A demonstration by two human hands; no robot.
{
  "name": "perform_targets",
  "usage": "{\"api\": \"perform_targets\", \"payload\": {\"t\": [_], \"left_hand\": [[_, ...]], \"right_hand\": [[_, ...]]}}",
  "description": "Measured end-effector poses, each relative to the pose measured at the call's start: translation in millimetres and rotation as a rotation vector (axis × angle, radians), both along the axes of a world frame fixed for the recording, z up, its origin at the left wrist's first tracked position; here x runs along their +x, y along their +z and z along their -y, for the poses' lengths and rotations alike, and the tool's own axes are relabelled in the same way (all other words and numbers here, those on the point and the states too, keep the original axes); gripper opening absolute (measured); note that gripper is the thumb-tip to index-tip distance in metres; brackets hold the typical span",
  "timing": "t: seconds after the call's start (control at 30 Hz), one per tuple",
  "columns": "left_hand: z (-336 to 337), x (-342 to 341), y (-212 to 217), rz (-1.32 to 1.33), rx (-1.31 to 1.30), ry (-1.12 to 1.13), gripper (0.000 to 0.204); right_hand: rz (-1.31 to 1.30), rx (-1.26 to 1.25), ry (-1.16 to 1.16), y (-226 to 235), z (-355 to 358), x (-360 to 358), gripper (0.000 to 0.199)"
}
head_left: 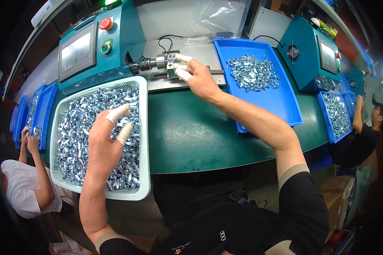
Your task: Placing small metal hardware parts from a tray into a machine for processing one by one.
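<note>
My left hand (108,138) hovers over a pale green plastic basket (144,127) heaped with small shiny metal pieces (78,127). White finger covers sit on its thumb and forefinger, which are spread apart with nothing visible between them. At the bench machine, my right hand (200,78) reaches the metal fixture block (171,66), its covered fingertips bent in against the block's right side. Whatever those fingertips pinch is hidden. A dark chuck (144,64) from the machine points at the fixture from the left.
A teal machine (127,29) with a screen, red button and green switch stands behind the basket. Right of the fixture, a blue tray (285,106) holds a pile of metal pieces. Another teal machine (304,55) is farther right. People work at both sides. The green bench (187,140) curves in front.
</note>
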State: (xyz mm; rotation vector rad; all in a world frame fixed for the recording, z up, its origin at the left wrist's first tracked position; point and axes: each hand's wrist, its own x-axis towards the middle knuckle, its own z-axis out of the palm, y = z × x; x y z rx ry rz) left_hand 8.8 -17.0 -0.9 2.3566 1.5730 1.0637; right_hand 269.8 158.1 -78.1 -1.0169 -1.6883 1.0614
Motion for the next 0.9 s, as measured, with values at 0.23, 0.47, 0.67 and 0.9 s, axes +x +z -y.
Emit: {"api": "perform_targets", "payload": {"t": [0.23,0.47,0.67,0.9], "left_hand": [[-2,1,-1,-0.011,-0.007,-0.008,0.038],[-2,0,1,0.006,-0.030,0.030,0.040],[-1,-3,0,0.003,-0.042,0.029,0.038],[0,-3,1,-0.010,-0.041,0.028,0.039]], "right_hand": [[-0.080,0.012,0.016,-12,-2,1,0.052],[-0.212,0.028,0.047,-24,-4,0,0.053],[-0.160,0.022,-0.038,-21,-1,2,0.051],[-0.110,0.040,-0.094,-21,-1,4,0.049]]}}
